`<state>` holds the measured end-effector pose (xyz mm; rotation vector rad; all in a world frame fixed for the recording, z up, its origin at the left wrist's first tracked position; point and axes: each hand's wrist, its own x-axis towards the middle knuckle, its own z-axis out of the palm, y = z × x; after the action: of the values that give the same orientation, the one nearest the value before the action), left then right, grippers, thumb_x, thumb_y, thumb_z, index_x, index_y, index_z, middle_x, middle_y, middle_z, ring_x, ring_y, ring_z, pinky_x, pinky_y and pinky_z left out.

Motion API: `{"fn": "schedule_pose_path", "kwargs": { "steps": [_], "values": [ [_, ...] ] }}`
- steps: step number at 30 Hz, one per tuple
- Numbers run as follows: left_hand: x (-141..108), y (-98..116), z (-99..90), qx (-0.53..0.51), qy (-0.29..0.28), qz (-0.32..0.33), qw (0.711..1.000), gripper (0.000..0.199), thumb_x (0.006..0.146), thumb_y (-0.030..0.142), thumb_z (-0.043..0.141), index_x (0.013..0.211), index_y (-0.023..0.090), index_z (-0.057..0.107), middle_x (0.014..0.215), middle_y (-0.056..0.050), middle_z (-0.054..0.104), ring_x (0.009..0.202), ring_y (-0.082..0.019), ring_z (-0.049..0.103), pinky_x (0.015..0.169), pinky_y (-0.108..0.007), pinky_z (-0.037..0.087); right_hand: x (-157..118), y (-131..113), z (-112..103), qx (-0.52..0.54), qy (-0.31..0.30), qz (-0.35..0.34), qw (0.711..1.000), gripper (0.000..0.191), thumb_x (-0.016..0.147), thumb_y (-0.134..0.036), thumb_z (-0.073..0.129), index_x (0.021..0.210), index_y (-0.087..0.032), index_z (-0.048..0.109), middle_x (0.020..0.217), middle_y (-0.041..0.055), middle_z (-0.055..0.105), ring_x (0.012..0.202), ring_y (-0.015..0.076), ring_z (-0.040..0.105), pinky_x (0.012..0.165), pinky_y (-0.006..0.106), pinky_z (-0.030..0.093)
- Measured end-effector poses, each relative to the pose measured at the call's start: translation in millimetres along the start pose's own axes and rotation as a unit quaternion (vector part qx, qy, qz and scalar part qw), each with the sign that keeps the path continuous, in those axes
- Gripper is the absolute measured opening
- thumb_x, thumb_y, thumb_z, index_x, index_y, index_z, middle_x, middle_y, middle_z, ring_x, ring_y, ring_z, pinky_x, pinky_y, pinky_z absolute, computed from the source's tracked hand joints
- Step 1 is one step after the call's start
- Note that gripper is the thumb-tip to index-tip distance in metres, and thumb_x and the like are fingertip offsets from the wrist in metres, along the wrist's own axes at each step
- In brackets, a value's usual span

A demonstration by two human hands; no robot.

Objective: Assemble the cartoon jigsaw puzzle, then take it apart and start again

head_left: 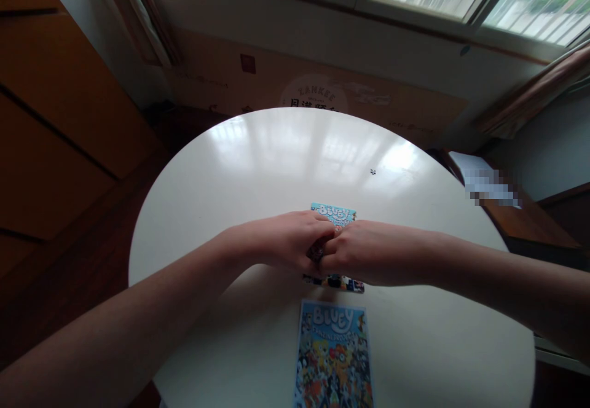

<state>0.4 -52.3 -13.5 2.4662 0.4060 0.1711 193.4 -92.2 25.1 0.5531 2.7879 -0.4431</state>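
Over the middle of the table my left hand (304, 236) and my right hand (353, 251) meet, their curled fingertips pressed close together. Beneath them lies a small colourful Bluey picture (334, 212); its top strip and bottom edge show, while my hands cover its middle. A dark patterned patch shows in the gap between my fingers; I cannot tell whether it is a held piece or part of the picture below. Nearer to me rests a larger Bluey picture sheet (335, 353), flat, with its lower end cut off by the frame.
The round white table (198, 193) has a glossy top with window reflections. A tiny dark piece (373, 172) lies toward its far right. White paper (479, 177) sits on a brown surface beyond the right edge. Wooden cabinets (59, 107) stand at left, windows at the back.
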Motion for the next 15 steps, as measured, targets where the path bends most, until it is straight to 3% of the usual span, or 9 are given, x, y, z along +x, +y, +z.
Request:
{"fn": "schedule_pose_path", "kwargs": {
  "steps": [5, 11, 15],
  "values": [
    [0, 1, -0.2, -0.002, -0.005, 0.002, 1.0, 0.024, 0.075, 0.027, 0.076, 0.089, 0.019, 0.058, 0.092, -0.002, 0.058, 0.086, -0.018, 0.054, 0.073, -0.029, 0.042, -10, 6, 2, 0.043, 0.024, 0.011, 0.999, 0.019, 0.091, -0.009, 0.058, 0.1, -0.019, 0.071, 0.094, 0.0011, 0.071, 0.078, 0.0113, 0.061, 0.064, 0.025, 0.037],
    [-2, 4, -5.8, 0.013, -0.012, -0.01, 1.0, 0.026, 0.075, 0.024, 0.076, 0.087, 0.019, 0.054, 0.092, -0.002, 0.056, 0.083, -0.018, 0.052, 0.071, -0.028, 0.039, -41, 17, 18, 0.065, 0.136, 0.039, 0.988, 0.016, 0.098, -0.016, 0.051, 0.093, -0.016, 0.067, 0.088, 0.0029, 0.066, 0.076, 0.0102, 0.057, 0.067, 0.024, 0.039],
    [-1, 5, -5.0, 0.026, -0.017, -0.018, 0.999, 0.026, 0.079, 0.033, 0.075, 0.087, 0.019, 0.054, 0.092, -0.003, 0.058, 0.084, -0.019, 0.052, 0.072, -0.029, 0.039, -41, 14, 25, 0.054, 0.145, 0.032, 0.987, 0.019, 0.099, -0.017, 0.05, 0.092, -0.017, 0.068, 0.086, 0.0027, 0.066, 0.074, 0.0101, 0.057, 0.066, 0.025, 0.039]
  ]
}}
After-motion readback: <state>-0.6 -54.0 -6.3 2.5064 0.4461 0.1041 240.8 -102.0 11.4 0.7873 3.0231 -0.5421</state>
